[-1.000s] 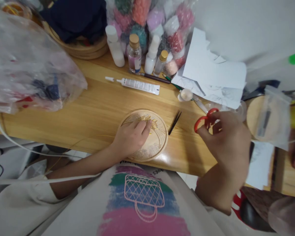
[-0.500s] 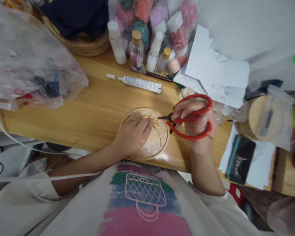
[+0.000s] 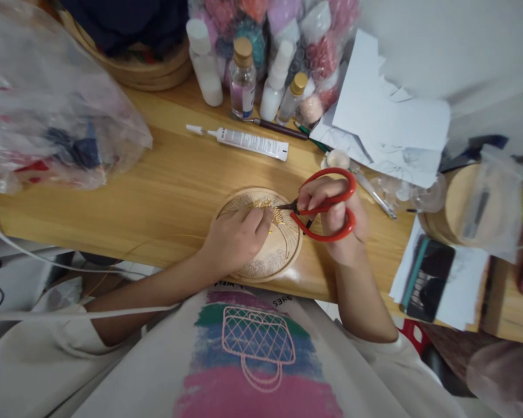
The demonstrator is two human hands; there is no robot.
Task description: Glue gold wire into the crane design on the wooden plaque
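Observation:
A round wooden board (image 3: 268,264) with fine line drawings lies near the table's front edge. Gold wire (image 3: 267,204) forms a raised pattern on its upper part. My left hand (image 3: 237,239) rests over the board's left side, fingertips pinched together at the gold pattern; a thin gold strand runs leftward from it. What sits between those fingertips is mostly hidden. In my right hand (image 3: 348,244) are red-handled scissors (image 3: 351,188), fingers through the loops. Their dark blades point left, nearly closed, with the tips at the gold wire beside my left fingertips.
Behind the board lie a white glue tube (image 3: 253,143) and a dark pen-like tool (image 3: 283,129). Small bottles (image 3: 243,87) stand at the back before bagged coloured material. A large plastic bag (image 3: 61,116) is at left. Papers (image 3: 392,128) and a dark packet (image 3: 429,281) lie right.
My right hand and the scissors have shifted a little left, and the red handles are closer together. My left hand stays on the board. The view has tilted slightly.

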